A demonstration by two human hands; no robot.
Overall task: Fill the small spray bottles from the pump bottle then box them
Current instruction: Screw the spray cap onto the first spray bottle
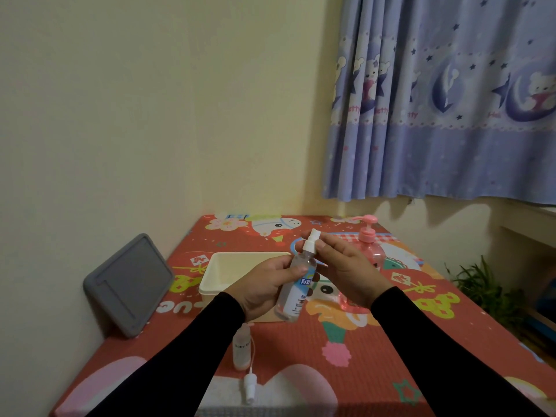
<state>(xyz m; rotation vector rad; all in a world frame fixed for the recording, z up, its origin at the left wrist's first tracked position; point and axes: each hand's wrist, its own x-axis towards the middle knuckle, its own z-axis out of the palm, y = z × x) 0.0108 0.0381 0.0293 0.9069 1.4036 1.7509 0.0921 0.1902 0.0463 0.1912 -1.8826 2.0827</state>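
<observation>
Nearest item: loose white spray cap (250,383) with its thin dip tube, lying on the table (376,356) at the near edge, just in front of my left sleeve.
Second small bottle: a little uncapped bottle (241,347) stands just beyond that cap, partly hidden under my left forearm; a small label shows on it, too blurred for me to read.
Left hand: my left hand (264,288) is wrapped around the body of the clear spray bottle (293,291), fingers curled over its label — a firm grasp, bottle tilted with its top leaning to the far side.
Right hand: my right hand (349,275) is pinching the white spray head (310,243) at the top of the same bottle, thumb and fingertips closed on it.
Held bottle position: raised above the table, over the near right corner of the cream box (222,275).
Box: open-topped, sits left of centre on the cartoon-print table cover.
Pump bottle: the pink pump bottle (370,245) stands farther off to the right — partly behind my right hand.
Grey lid: a grey lid (129,284) leans against the left wall.
Curtain: a blue bear-print curtain (451,100) hangs at far right.
</observation>
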